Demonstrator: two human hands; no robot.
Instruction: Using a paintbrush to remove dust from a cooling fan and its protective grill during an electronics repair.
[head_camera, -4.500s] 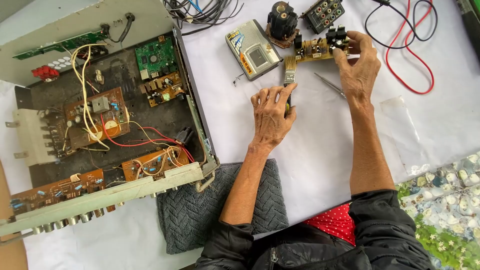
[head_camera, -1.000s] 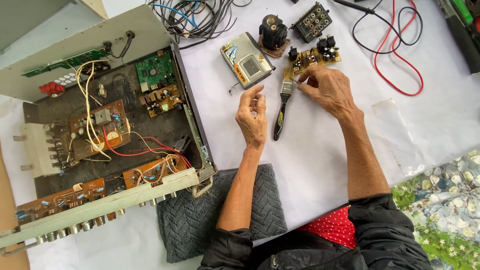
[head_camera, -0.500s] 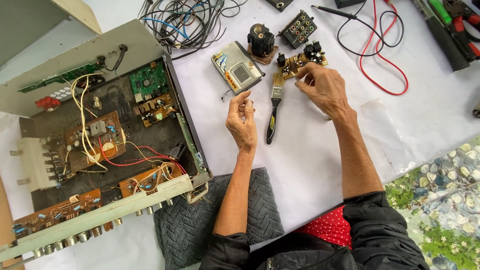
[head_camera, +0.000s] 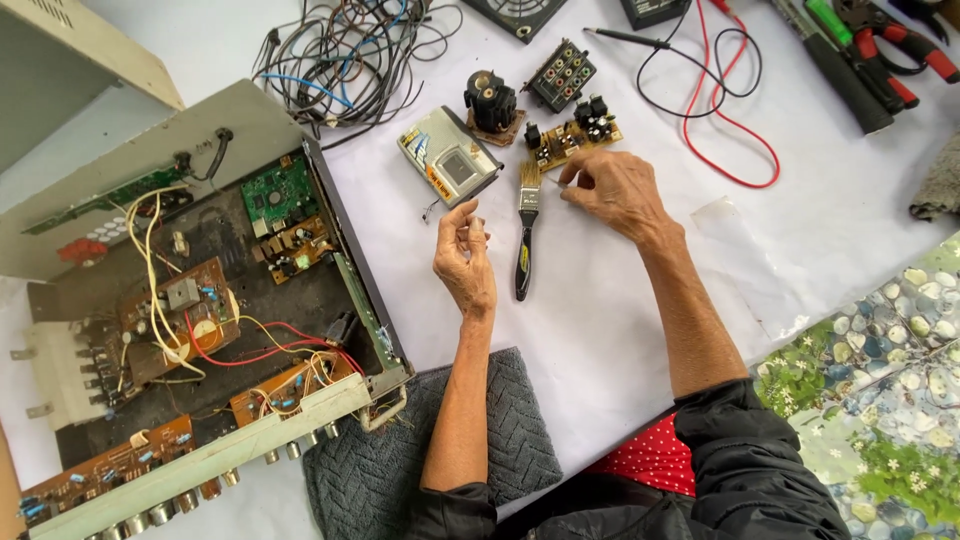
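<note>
While my right hand (head_camera: 612, 192) rests its fingertips at the lower edge of the small brown circuit board (head_camera: 572, 138) in the upper centre of the frame, my left hand (head_camera: 464, 258) hovers just left of the paintbrush (head_camera: 525, 228), thumb and forefinger pressed together on something too small for me to make out. The right grip is curled and nearly closed; whether it pinches a thin part or wire against the white surface (head_camera: 620, 330) I cannot tell. I judge the board light, stiff and fragile, best taken by its bare edges rather than by the black jacks standing on it. The brush, lying with bristles toward the board and black handle pointing down the frame, should be light and easy to lift by that handle. Just left of the brush lies a small grey handheld meter (head_camera: 449, 156); above it stand a black round component (head_camera: 490, 102) and a black connector block (head_camera: 562, 74). The opened amplifier chassis (head_camera: 200, 300) fills the left of the frame, its boards and red and yellow wires exposed. A tangle of cables (head_camera: 350, 60) lies at the top, red and black test leads (head_camera: 720, 110) loop at upper right, and the tools at the top right corner are cut off by the frame. A dark grey knitted cloth (head_camera: 520, 440) lies under my left forearm.
</note>
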